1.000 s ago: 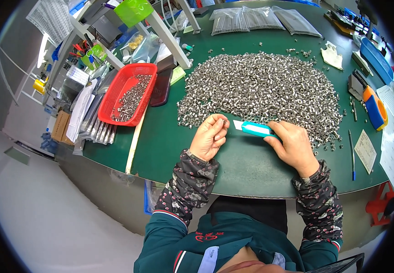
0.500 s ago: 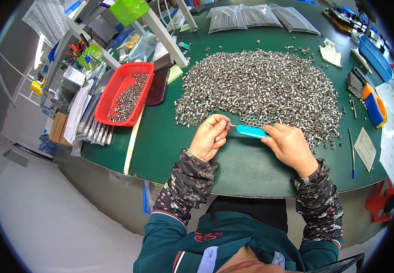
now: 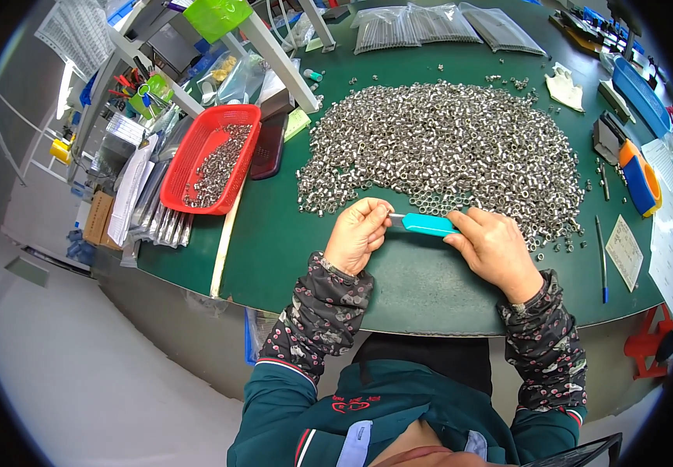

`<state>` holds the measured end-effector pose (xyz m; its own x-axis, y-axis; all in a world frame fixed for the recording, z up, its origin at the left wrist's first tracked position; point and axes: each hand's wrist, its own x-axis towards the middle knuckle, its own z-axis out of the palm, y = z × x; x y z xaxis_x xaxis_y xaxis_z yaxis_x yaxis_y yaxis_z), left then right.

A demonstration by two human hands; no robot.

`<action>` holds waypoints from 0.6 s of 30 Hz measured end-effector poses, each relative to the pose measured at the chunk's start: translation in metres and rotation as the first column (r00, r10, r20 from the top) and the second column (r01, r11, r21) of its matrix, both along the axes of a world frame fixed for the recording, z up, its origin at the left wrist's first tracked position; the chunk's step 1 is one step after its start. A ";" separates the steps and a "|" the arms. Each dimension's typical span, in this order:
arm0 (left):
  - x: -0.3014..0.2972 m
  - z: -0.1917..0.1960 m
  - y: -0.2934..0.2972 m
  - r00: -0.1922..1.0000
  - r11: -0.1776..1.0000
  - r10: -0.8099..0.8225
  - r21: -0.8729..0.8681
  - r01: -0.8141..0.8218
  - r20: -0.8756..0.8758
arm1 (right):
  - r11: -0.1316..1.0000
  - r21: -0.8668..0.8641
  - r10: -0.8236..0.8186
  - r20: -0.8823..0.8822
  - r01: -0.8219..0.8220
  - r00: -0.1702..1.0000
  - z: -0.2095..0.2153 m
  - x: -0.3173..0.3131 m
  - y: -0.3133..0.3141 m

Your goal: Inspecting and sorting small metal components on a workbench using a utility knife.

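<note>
My right hand (image 3: 498, 249) is closed round the turquoise handle of a utility knife (image 3: 428, 225), its thumb and forefinger along the handle. The knife's narrow metal blade points left and reaches the fingertips of my left hand (image 3: 358, 235). That hand is closed in a pinch with its fingers curled; whatever small thing sits between thumb and forefinger is mostly hidden by them. Just beyond both hands spreads a wide heap of small silvery metal rings (image 3: 438, 148), some lying in a single layer at its near edge.
On the left, a red plastic basket (image 3: 177, 167) holds more rings, beside stacked plastic packets (image 3: 150, 210). Clear bags (image 3: 418, 29) lie at the back of the green table (image 3: 313, 288). To the right are a pen (image 3: 602, 261), a paper card (image 3: 624, 254), an orange-and-blue tool (image 3: 638, 179) and a blue tray (image 3: 640, 97).
The knife has turned slightly, so more of its handle's flat side shows. Both hands stay in nearly the same place, with the blade still at my left fingertips.
</note>
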<state>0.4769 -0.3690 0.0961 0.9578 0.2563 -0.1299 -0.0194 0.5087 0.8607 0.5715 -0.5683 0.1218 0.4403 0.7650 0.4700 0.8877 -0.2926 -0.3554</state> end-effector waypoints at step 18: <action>-0.001 -0.002 0.002 1.000 0.998 0.020 0.067 -0.019 -0.021 | 0.999 0.043 0.003 0.164 -0.010 0.987 0.002 -0.002 0.001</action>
